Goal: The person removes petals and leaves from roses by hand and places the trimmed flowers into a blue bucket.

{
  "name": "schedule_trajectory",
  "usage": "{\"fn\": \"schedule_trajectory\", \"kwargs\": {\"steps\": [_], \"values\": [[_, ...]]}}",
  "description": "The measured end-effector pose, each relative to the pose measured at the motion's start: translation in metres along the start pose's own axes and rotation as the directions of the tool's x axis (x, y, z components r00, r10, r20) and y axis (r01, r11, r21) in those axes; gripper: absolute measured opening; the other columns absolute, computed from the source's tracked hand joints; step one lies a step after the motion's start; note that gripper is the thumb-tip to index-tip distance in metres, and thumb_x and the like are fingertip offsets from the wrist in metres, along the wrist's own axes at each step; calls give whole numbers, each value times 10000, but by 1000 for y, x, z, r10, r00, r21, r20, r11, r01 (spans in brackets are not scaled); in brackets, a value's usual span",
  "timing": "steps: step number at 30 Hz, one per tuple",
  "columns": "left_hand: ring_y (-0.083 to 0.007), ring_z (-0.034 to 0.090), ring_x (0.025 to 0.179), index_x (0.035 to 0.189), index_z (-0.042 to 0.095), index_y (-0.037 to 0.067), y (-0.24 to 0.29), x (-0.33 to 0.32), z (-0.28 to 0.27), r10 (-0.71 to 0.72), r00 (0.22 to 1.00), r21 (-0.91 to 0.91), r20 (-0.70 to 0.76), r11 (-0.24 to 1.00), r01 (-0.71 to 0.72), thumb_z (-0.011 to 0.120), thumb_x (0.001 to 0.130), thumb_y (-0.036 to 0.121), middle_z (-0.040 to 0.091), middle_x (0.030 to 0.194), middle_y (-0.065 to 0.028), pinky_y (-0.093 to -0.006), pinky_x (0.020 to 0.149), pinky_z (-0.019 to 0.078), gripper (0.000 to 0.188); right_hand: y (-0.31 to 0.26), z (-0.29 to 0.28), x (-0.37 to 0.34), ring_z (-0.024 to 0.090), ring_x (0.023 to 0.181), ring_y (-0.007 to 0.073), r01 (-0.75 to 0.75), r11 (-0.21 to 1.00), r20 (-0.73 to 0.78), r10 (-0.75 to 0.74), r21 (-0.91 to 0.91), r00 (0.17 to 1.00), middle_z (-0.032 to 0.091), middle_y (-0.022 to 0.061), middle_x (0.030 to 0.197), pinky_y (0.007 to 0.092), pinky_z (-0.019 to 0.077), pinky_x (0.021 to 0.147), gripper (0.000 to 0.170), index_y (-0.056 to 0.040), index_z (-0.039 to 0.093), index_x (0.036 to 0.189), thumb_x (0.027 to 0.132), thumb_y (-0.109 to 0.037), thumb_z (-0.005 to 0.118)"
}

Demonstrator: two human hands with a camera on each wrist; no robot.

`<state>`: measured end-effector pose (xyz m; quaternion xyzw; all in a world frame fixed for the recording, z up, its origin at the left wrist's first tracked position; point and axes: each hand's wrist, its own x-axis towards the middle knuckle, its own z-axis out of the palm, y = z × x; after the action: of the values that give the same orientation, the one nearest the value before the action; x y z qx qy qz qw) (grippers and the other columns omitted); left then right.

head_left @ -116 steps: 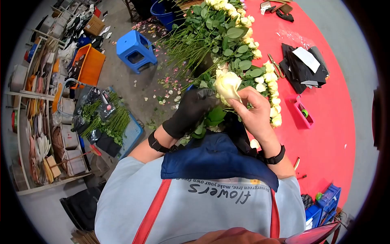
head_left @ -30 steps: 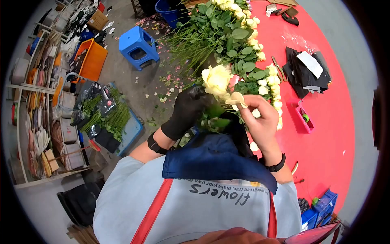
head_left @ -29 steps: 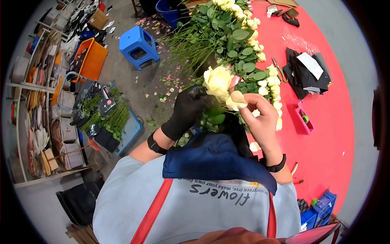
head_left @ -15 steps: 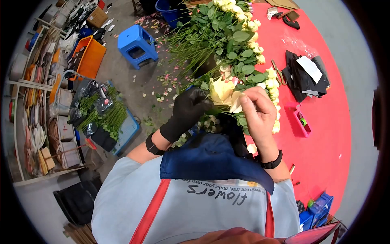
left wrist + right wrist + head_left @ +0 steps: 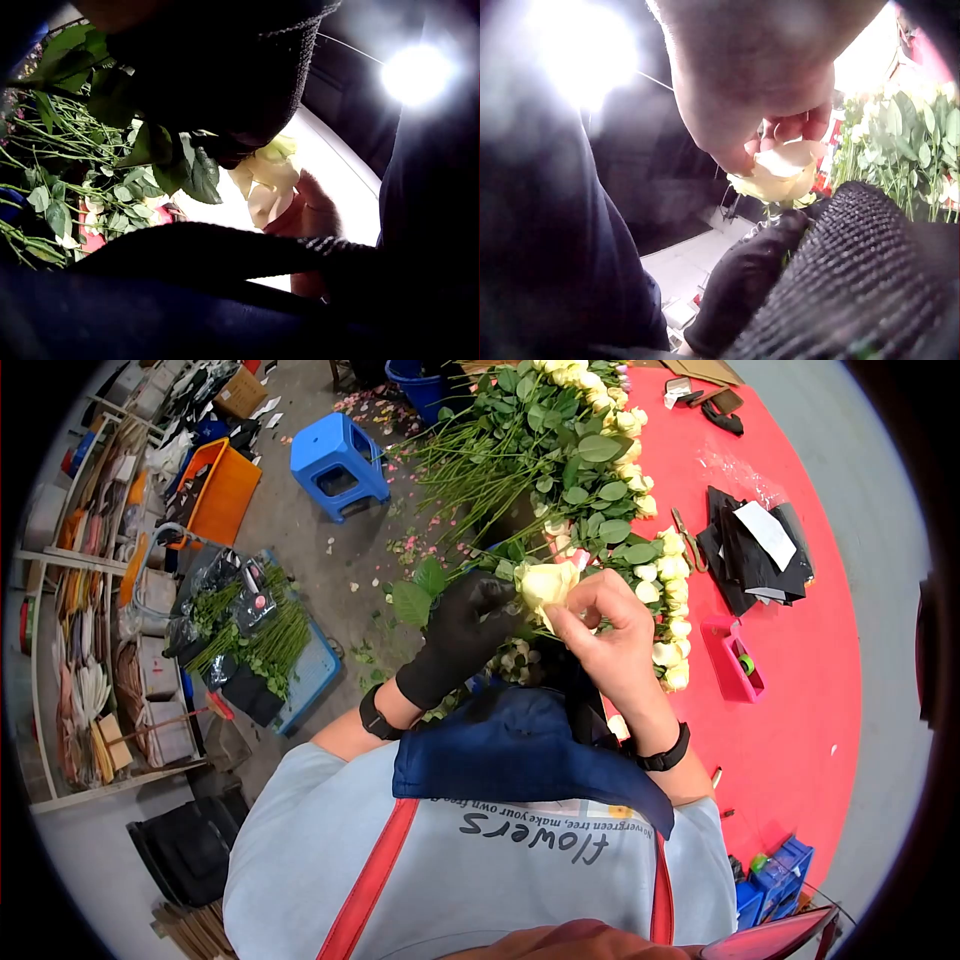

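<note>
A pale yellow rose (image 5: 540,582) is held up in front of the apron. My left hand (image 5: 462,628), in a black glove, grips its stem just beneath the bloom, as the right wrist view confirms with the glove (image 5: 754,274) below the petals. Bare, my right hand (image 5: 618,628) pinches petals at the bloom's right side between thumb and fingers. From above, its fingers curl over the petal rim of the rose (image 5: 778,176) in the right wrist view. Large green leaves (image 5: 412,603) stick out left of the glove. In the left wrist view the glove covers part of the rose (image 5: 274,180).
Rows of yellow roses (image 5: 672,595) with leafy stems lie along the red table (image 5: 800,730). On it are scissors (image 5: 688,540), black sheets (image 5: 745,550) and a pink tape dispenser (image 5: 733,660). A blue stool (image 5: 338,465) and an orange crate (image 5: 218,495) stand left.
A second ago the right fingers held petals out to the side of the upright bloom; now they sit against it. The rose has turned, and leaves now show left of the glove.
</note>
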<state>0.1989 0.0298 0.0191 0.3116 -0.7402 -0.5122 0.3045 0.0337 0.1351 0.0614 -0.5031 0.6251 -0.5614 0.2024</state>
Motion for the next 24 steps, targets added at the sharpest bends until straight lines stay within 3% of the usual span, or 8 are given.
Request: {"fn": "schedule_trajectory", "kwargs": {"steps": [7, 12, 15, 18, 22, 24], "values": [[-109, 586, 735, 962, 618, -20, 5, 1, -6, -183, 980, -96, 76, 977, 190, 713, 782, 118, 655, 836, -58, -276, 654, 481, 246, 5, 1, -5, 558, 691, 122, 99, 995, -6, -99, -1, 995, 601, 39, 813, 234, 441, 551, 116, -20, 633, 771, 775, -15, 748], [-99, 563, 678, 947, 636, -28, 6, 4, -6, -242, 963, -248, 119, 932, 265, 700, 788, 109, 644, 778, -47, -265, 607, 450, 219, 12, -7, -16, 553, 680, 114, 8, 999, -31, -7, 34, 1000, 599, 35, 811, 236, 443, 566, 112, -8, 636, 780, 770, -5, 748], [-97, 550, 647, 927, 653, -23, 23, 5, -13, -341, 934, -178, 103, 918, 355, 690, 795, 120, 635, 736, -41, -262, 586, 428, 198, 20, -13, -20, 555, 675, 113, -15, 1000, 14, 15, 19, 1000, 609, 35, 831, 237, 448, 579, 107, -9, 649, 794, 772, -13, 754], [-95, 544, 631, 903, 654, -25, 15, 4, -15, -268, 960, -213, 82, 936, 280, 700, 789, 138, 627, 704, -36, -263, 569, 414, 205, 25, -17, -27, 560, 664, 128, -100, 994, 162, 105, -37, 981, 609, 44, 836, 256, 462, 588, 125, -19, 671, 849, 781, -56, 770], [-95, 541, 625, 888, 641, -34, 2, 3, -14, -235, 971, -97, 38, 966, 238, 720, 778, 154, 616, 689, -40, -269, 568, 416, 232, 16, -13, -28, 564, 651, 134, -183, 974, 156, 203, -134, 967, 621, 65, 854, 266, 472, 590, 210, -12, 662, 918, 784, -115, 787], [-94, 541, 626, 889, 638, -36, -3, 2, -14, -188, 982, -61, 32, 980, 189, 730, 775, 165, 612, 681, -46, -272, 567, 419, 249, 19, -12, -25, 559, 646, 134, -131, 981, 72, 142, -142, 987, 622, 64, 860, 264, 472, 590, 208, -14, 663, 915, 782, -115, 787]]}}
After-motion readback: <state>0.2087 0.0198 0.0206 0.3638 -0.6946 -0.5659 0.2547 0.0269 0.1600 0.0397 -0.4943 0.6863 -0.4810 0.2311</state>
